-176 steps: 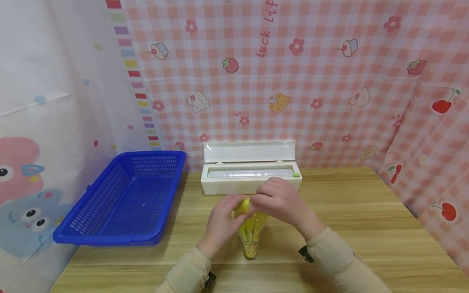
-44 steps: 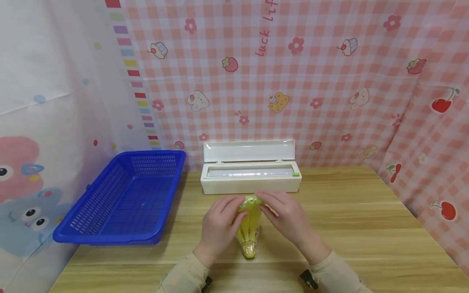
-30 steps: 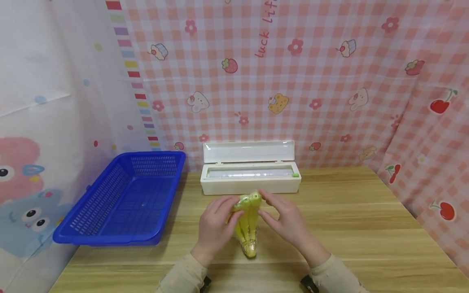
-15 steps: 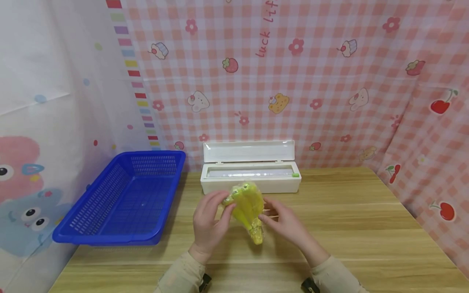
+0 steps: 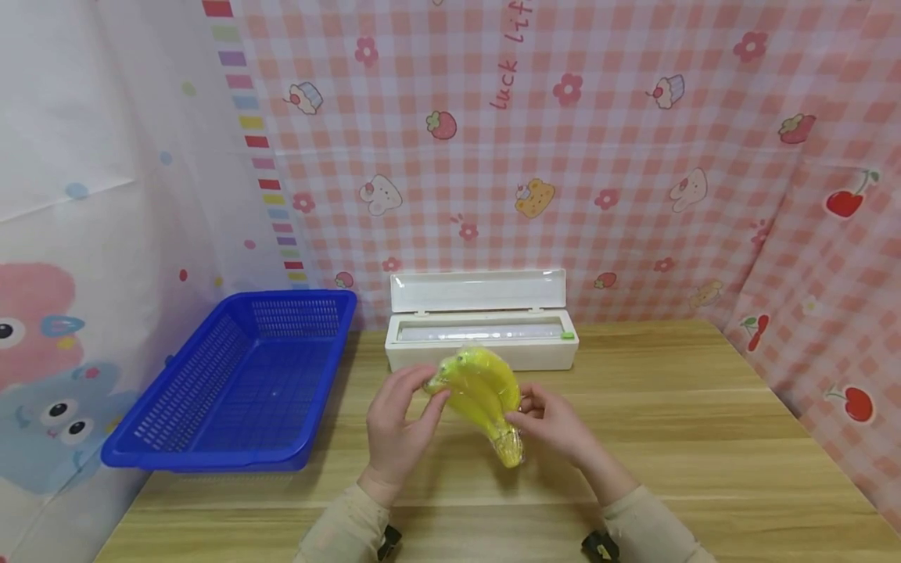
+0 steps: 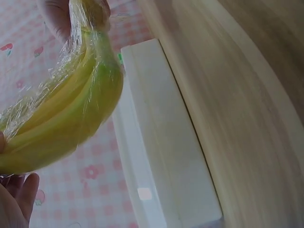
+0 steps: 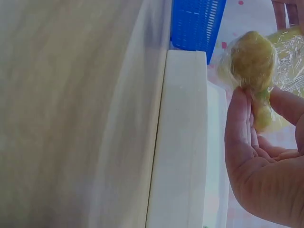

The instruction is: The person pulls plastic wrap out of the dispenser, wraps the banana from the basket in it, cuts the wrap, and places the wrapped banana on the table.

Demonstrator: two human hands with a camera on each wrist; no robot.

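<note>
A bunch of yellow bananas [image 5: 479, 387] wrapped in clear cling film is held up above the table between both hands. My left hand [image 5: 397, 426] grips the tip end, thumb in front and fingers behind. At the stem end, my right hand [image 5: 552, 422] pinches the bunch between thumb and fingers. Close up in the left wrist view, the bananas [image 6: 66, 99] show green near the stem, under crinkled film. In the right wrist view the wrapped stem [image 7: 254, 59] points toward the camera, with the right hand [image 7: 266, 161] around its neck.
Behind the bananas stands a white cling film dispenser [image 5: 482, 356], its lid [image 5: 479, 291] raised and a roll inside. A blue plastic basket [image 5: 274, 391] sits on the left of the wooden table [image 5: 669, 438]. Patterned cloth [image 5: 450, 172] hangs at the back and sides.
The bananas have been lifted off the table and tilted, the stem end swinging to the right. My right hand has moved from the tips down to the stem; the left hand stays at the tips.
</note>
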